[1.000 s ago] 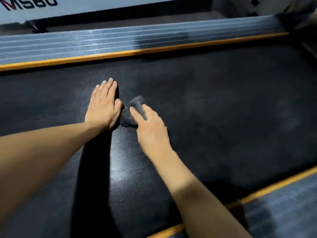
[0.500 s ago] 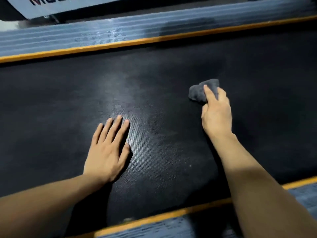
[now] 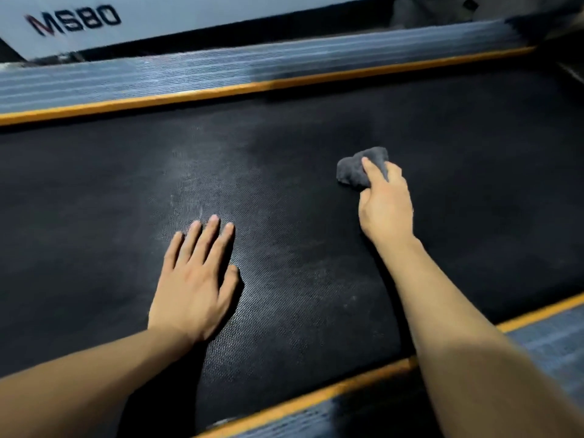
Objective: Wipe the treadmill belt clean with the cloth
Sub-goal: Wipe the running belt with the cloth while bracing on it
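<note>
Two bare hands rest on a black treadmill belt (image 3: 300, 137), seen from above by a head camera. The belt is matte rubber with a fine, woven-looking dimpled texture; pale dusty smears show near the centre, toward ten o'clock from the left hand.

The left hand (image 3: 196, 279) lies flat at about seven o'clock from the middle of the view, palm down, fingers spread slightly and straight, its grip wide and holding nothing.

The right hand (image 3: 387, 203) sits at about two o'clock, well apart from the left. Its grip is closed around a small grey cloth (image 3: 355, 172), a soft, fuzzy, bunched lump pressed against the belt; the index finger lies along the top of the cloth, and the bunched end pokes out beyond the fingertips toward eleven o'clock.

An orange strip (image 3: 221, 91) edges the belt along twelve o'clock, and beyond it runs a grey ribbed side rail (image 3: 189, 71), blurred. A matching orange strip and ribbed rail (image 3: 550, 339) cross at five o'clock. At eleven o'clock a pale panel (image 3: 158, 14) bears the lettering "MS80".
</note>
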Demonstrator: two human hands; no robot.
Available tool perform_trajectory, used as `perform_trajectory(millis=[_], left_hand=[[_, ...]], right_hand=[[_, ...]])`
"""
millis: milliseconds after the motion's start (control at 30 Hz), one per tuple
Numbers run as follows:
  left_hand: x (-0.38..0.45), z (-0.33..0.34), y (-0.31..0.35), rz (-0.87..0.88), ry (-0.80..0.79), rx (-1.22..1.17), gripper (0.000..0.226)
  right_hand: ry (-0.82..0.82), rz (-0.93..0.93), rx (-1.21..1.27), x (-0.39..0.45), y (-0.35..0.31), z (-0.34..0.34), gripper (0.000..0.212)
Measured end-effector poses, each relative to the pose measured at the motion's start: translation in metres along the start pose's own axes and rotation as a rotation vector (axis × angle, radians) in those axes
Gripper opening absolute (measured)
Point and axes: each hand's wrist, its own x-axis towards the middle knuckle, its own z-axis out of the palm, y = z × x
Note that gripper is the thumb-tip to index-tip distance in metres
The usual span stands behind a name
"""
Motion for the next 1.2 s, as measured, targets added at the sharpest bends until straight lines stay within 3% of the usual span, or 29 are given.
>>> perform_trajectory(millis=[100,233,333,400,500,600,800,900,1100,1200], left_hand=[[-0.001,0.002,0.001,0.006,0.03,-0.028,0.066],[-0.002,0.008,-0.006,0.003,0.075,-0.071,0.073],[-0.005,0.006,-0.011,0.0,0.093,-0.089,0.076],[-0.008,0.003,-0.013,0.007,0.083,-0.096,0.076],[-0.021,0.0,-0.016,0.025,0.054,-0.07,0.074],[-0.038,-0.001,-0.017,0.016,0.044,-0.053,0.071],[-0.038,0.001,-0.016,-0.018,0.054,-0.075,0.068],[-0.038,0.001,-0.017,-0.005,0.05,-0.066,0.07],[-0.057,-0.004,-0.012,-0.022,0.024,-0.05,0.071],[-0.071,-0.001,-0.005,-0.05,0.033,-0.042,0.069]], right_hand=[[-0.015,-0.039,-0.014,-0.026,-0.044,0.011,0.057],[-0.076,-0.417,0.061,-0.09,-0.127,0.041,0.056],[-0.157,-0.497,0.093,-0.102,-0.122,0.036,0.06],[-0.097,-0.421,0.064,-0.087,-0.084,0.024,0.062],[-0.013,-0.124,0.006,-0.064,-0.018,0.002,0.061],[0.017,0.064,-0.041,-0.063,-0.016,-0.006,0.059],[-0.101,-0.334,0.051,-0.143,-0.133,0.031,0.063],[-0.163,-0.374,0.064,-0.142,-0.129,0.025,0.067],[-0.042,-0.073,-0.027,-0.102,-0.037,-0.007,0.065],[-0.027,0.043,-0.059,-0.104,-0.047,-0.009,0.062]])
